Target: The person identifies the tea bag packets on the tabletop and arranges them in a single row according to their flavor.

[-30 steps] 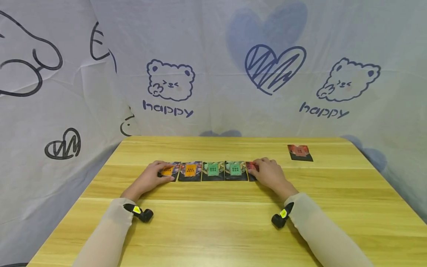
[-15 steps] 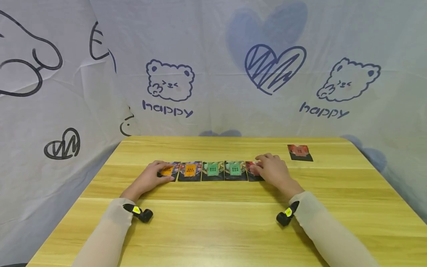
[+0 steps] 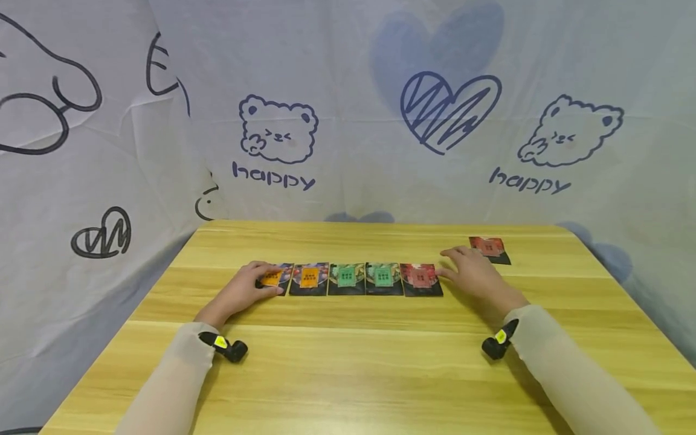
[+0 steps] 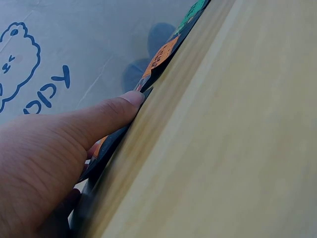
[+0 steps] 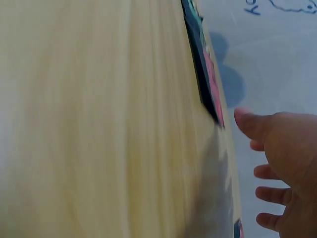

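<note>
Flat packets lie side by side in a row on the table. From the left in the head view come an orange-labelled packet [image 3: 274,279], a second orange-labelled packet [image 3: 309,279], two green-labelled packets [image 3: 347,278] and a red-labelled packet [image 3: 422,280]. My left hand [image 3: 246,291] rests on the leftmost packet and partly covers it; its thumb touches the near edge in the left wrist view. My right hand [image 3: 477,277] is raised a little with relaxed, spread fingers, holding nothing, right of the row. Beyond it lies another red-labelled packet [image 3: 489,246], partly hidden by the hand.
The wooden table [image 3: 348,374] extends in front of the row and to both sides. White cloth [image 3: 348,121] with dark drawings hangs behind the table and on the left. A small black camera [image 3: 495,346] is strapped to each wrist.
My right hand has left the red-labelled packet at the row's right end and moved right, toward the separate red-labelled packet. That end packet is now uncovered. My left hand stays put.
</note>
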Available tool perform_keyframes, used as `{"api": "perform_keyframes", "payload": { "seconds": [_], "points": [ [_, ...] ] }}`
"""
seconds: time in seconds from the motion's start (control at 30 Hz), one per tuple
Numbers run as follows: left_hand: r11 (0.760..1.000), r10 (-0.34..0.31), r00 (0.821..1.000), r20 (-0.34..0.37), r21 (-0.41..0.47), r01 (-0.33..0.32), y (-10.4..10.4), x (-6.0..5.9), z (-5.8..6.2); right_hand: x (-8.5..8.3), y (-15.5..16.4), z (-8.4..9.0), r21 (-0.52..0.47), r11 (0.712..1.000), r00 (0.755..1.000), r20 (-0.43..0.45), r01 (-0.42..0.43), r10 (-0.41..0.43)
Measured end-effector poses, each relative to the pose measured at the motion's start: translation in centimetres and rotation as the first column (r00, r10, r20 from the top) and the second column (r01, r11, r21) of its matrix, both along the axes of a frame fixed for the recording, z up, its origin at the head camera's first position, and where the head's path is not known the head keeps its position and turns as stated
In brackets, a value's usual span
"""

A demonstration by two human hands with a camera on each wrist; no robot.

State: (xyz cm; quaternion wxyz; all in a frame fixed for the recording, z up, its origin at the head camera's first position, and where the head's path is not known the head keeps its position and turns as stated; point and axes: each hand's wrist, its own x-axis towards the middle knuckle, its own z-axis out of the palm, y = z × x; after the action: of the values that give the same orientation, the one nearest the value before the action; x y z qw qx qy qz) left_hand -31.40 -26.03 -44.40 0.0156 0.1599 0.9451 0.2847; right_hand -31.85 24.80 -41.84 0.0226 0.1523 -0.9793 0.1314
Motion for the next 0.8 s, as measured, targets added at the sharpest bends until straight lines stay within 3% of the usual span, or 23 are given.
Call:
{"api": "perform_keyframes", "payload": {
  "seconds": [0.43,0.8],
  "points": [
    [1.0,0.009,1.0,0.011,-0.007,-0.009,-0.1,0.3,-0.2,-2.1,4.4,-0.6,0.107,0.994,0.999,0.002,-0.034,0.034],
    [1.0,0.005,1.0,0.002,0.009,-0.005,0.0,0.1,0.0,-3.9,7.7,-1.1,0.054,0.997,0.998,0.053,-0.049,0.046]
  ]
}}
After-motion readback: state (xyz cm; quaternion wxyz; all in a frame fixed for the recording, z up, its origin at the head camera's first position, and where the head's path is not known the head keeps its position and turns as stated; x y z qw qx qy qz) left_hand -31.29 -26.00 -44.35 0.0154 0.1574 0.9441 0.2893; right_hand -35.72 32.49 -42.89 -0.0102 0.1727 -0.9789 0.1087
